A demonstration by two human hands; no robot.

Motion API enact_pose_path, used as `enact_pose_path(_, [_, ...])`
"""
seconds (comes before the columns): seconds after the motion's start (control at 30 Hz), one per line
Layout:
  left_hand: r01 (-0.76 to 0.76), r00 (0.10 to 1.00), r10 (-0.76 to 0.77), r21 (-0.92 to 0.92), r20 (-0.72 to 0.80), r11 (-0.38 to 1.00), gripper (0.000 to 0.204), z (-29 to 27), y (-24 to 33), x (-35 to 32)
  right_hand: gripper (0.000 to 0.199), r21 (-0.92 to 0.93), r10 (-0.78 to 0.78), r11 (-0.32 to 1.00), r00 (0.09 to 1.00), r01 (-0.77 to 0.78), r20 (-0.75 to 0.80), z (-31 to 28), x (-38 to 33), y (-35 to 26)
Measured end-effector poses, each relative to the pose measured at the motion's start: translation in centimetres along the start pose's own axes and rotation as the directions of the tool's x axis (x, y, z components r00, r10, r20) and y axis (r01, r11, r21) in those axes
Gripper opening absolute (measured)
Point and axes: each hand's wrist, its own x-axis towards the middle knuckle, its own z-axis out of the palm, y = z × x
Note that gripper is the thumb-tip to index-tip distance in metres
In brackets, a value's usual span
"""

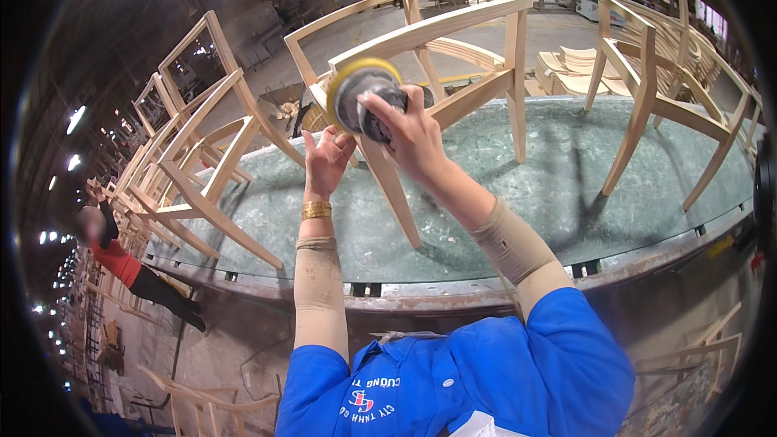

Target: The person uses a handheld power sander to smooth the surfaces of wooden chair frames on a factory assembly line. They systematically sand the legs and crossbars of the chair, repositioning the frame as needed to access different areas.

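Observation:
My right hand [414, 139] is closed round the dark body of a round power sander [368, 101] with a yellow disc. The disc is held up against the near corner of a bare wooden chair frame [453, 24], hiding part of the joint there. Just below the sander, my left hand [328, 163] is raised, palm showing and fingers apart, slightly bent. Its fingertips come close to the top of the chair's front leg [392, 194]; whether they touch it I cannot tell. The chair stands on a long green worktable [477, 186].
More chair frames stand on the table, one [647, 89] at right and several [202, 137] in a row at left. Curved wooden parts [579, 65] are stacked behind it. A person in a red top [121, 259] stands at far left. Chair parts [210, 400] lie behind me.

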Motion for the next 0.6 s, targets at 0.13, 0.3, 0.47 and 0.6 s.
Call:
enact_pose_path(0.13, [-0.006,0.999,0.006,0.001,-0.051,1.0,0.076,0.6,-0.4,0.2,0.057,0.01,0.009,1.0,1.0,-0.009,0.009,-0.3,-1.4,0.4])
enact_pose_path(0.3, [0.013,1.0,-0.013,-0.011,-0.006,1.0,0.078,0.6,-0.3,0.1,0.056,0.004,-0.022,1.0,0.999,0.023,-0.026,0.2,-0.1,0.2])
enact_pose_path(0.47, [-0.003,1.0,0.004,0.052,-0.025,0.999,0.08,0.6,0.1,0.1,0.056,0.049,0.014,0.999,1.0,-0.016,0.025,0.1,-1.6,0.3])
enact_pose_path(0.6, [0.0,0.999,0.004,0.087,-0.047,0.996,0.083,1.0,-0.3,0.2,0.061,-0.004,-0.029,1.0,1.0,0.029,0.004,0.5,-0.9,0.6])
